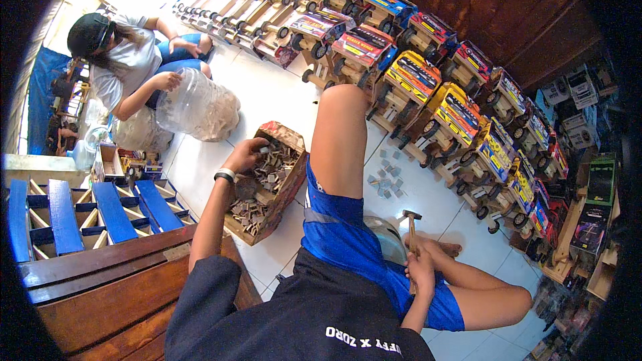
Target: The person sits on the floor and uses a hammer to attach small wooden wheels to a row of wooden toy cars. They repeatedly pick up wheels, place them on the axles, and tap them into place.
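Note:
My left hand [246, 156] reaches over a worn reddish box [292, 140] full of small wooden pieces [253, 212]. Its fingers are curled at the upper part of the box, among the pieces; whatever is between them cannot be made out. A hammer [412, 232] stands in my right hand [420, 270], which is closed around its wooden handle beside my bent right leg. The hammer's metal head points up, above a rounded translucent container [386, 241] partly hidden by my shorts.
Rows of colourful toy trucks [411, 73] line the floor ahead and right. Small grey pieces [386, 177] lie on the white tiles. At left, a person [127, 67] sits by a large clear plastic container [197, 105]; nearer are blue-slatted frames [110, 210] and a wooden bench [114, 287].

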